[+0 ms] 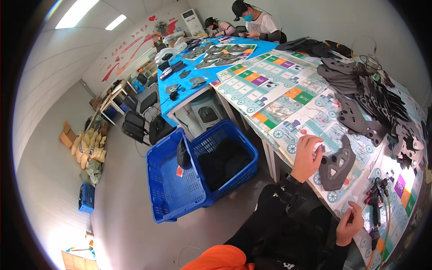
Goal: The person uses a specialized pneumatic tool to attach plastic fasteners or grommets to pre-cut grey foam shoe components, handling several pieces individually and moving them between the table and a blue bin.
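Note:
My left hand (307, 157) is over the near edge of the long table, fingers bent toward the thumb. A tiny dark bit shows by its fingertips, too small to name. Just right of that hand lies a dark grey curved piece with cut-out holes (338, 165), flat on the patterned table cover. My right hand (350, 223) is lower, at the table edge, with loosely bent fingers apart from the thumb and nothing seen in them. Close to its right lies a black hand tool with red parts (374, 202), a hose running from it.
More grey pieces (355, 119) lie in overlapping stacks along the table's right side. Left of the table stand two blue plastic crates (155, 180), one holding black material. Beyond is a blue-covered table (180, 96) where two people (261, 24) work. Black chairs (135, 126) stand farther left.

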### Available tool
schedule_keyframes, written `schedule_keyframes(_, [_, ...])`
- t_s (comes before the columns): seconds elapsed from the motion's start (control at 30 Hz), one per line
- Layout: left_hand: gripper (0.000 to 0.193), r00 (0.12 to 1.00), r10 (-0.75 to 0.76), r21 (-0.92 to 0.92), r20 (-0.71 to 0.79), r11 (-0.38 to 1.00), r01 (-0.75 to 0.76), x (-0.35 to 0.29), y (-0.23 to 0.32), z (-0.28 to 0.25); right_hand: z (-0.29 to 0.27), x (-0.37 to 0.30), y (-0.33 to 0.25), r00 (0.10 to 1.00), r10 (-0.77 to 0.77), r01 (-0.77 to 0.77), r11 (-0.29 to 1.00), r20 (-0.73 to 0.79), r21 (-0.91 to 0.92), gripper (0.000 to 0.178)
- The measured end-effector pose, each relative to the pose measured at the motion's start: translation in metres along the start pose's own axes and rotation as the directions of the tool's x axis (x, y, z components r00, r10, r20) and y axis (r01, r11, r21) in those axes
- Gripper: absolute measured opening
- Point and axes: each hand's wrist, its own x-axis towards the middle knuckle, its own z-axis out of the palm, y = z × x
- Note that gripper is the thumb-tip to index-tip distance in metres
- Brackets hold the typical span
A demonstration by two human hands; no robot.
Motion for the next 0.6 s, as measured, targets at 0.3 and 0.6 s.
schedule_keyframes(0.3, [0.025,0.988,-0.15,0.041,0.038,0.988,0.148,-0.006,-0.013,0.008,-0.002,0.001,-0.002,0.999,0.039,-0.038,0.999,0.034,-0.013,0.016])
schedule_keyframes(0.6, [0.025,0.99,-0.138,0.06,0.039,0.989,0.136,-0.006,-0.015,0.008,-0.002,0.005,-0.007,0.999,0.019,-0.018,1.0,0.041,-0.018,0.016])
